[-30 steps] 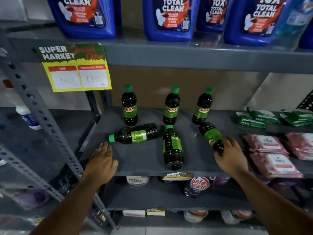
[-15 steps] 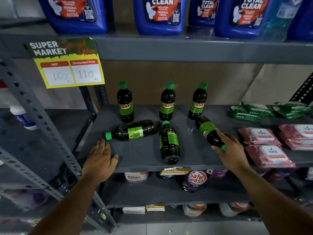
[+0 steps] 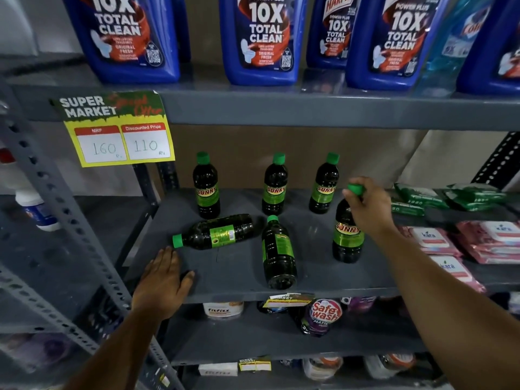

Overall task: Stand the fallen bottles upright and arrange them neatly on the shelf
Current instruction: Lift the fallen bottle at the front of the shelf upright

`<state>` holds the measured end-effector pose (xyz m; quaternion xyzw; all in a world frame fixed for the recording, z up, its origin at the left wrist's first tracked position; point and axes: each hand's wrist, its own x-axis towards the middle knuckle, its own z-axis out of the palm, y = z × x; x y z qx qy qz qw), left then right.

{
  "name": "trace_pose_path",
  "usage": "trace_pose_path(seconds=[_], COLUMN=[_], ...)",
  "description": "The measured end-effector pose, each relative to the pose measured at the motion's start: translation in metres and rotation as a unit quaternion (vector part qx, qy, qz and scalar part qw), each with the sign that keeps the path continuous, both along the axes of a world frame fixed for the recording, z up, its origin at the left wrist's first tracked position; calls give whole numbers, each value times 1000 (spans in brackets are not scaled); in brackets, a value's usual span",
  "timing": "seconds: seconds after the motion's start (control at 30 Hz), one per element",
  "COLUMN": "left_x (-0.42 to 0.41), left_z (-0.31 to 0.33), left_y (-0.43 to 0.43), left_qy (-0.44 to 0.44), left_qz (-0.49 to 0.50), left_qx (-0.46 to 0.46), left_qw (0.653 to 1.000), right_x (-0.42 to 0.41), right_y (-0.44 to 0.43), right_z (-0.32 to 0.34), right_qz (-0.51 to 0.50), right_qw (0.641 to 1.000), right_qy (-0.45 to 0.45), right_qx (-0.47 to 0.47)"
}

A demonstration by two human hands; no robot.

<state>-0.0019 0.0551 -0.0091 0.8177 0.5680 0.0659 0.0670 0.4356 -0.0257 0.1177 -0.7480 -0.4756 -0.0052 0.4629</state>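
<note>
On the grey shelf three dark Sunny bottles with green caps stand upright at the back: left, middle, right. A fourth bottle stands upright in front of them at the right, and my right hand grips its neck just below the cap. Two bottles lie flat: one sideways with its cap pointing left, one with its cap pointing to the back. My left hand rests flat on the shelf's front left corner, fingers apart, just below the sideways bottle's cap.
Large blue cleaner bottles fill the shelf above. A yellow price tag hangs from its edge. Green packets and pink wipe packs lie to the right. A perforated grey upright slants at left. Pouches and tubs sit on the lower shelves.
My right hand has lifted the tilted right-hand bottle by its cap end and stood it upright on the shelf. My left hand has stayed on the front left corner.
</note>
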Motion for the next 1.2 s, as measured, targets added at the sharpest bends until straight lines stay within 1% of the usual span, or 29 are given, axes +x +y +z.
trace_pose_path(seconds=[0.1,0.23,0.37,0.67,0.77,0.8,0.83,0.87,0.9,0.93,0.97,1.0,1.03,1.07,1.1,1.13,1.17,1.2], left_x=[0,0,0,1,1,1,1,0,0,1,1,2,2,2,1,1,0,0], left_z=[0,0,-1,1,1,1,1,0,0,0,-1,-1,-1,-1,-2,-3,-4,-4], left_y=[0,0,1,-2,-2,-2,-1,-1,0,0,1,2,2,3,3,4,4,4], left_qy=[-3,-7,-12,0,-2,-2,-4,-5,-3,2,8,12,15,18,20,20,19,18], left_qz=[1,1,1,2,0,0,0,1,2,4,7,7,8,8,7,7,6,5], left_qx=[4,11,12,19,20,20,19,16,12,9,10,11,10,7,5,3,1,-1], left_qw=[1000,1000,1000,1000,1000,1000,1000,1000,1000,1000,1000,1000,1000,1000,1000,1000,1000,1000], right_x=[1,3,5,-3,-6,-8,-12,-18,-27,-41,-58,-75,-92,-108,-122,-133,-141,-145], right_y=[5,7,11,25,26,24,20,15,9,4,-1,-2,-2,0,3,7,12,17], right_z=[-6,-8,-6,-5,-5,-7,-11,-16,-23,-27,-32,-35,-39,-44,-51,-57,-61,-63], right_qz=[13,48,70,62,74,72,43,-4,-43,-62,-44,10,70,111,125,116,99,84], right_qw=[997,990,988,982,979,981,992,999,997,990,988,992,995,991,977,959,943,928], right_qy=[73,119,131,177,192,178,122,37,-40,-89,-98,-86,-59,-21,16,49,77,107], right_qx=[33,64,52,38,12,3,3,15,50,91,113,96,33,-71,-173,-252,-309,-347])
